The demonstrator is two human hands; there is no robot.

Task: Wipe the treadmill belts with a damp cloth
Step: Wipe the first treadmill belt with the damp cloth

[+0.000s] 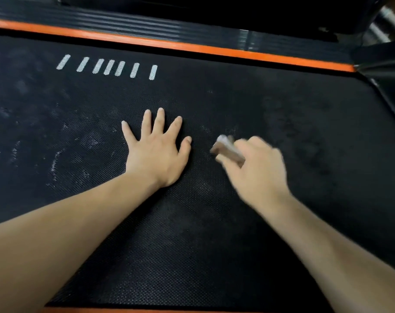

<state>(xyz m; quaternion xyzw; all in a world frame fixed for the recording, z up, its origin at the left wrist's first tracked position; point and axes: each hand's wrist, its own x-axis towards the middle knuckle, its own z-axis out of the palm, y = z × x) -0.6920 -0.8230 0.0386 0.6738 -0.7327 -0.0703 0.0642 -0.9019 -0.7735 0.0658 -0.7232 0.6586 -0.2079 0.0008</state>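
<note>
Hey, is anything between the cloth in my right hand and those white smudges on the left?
Yes: the left hand lies flat, fingers spread, on the black textured treadmill belt, directly between the small greyish cloth that the right hand grips and the whitish dusty smudges.

We saw an orange trim strip (169,45) at twelve o'clock, ribbed black foot rail (124,26) beyond it, blurred chrome bars (386,18) at two o'clock

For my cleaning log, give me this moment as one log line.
step: belt wipe | left hand: flat on treadmill belt, fingers spread | right hand: grips folded cloth, blurred | pale smudges: belt's left part
</note>
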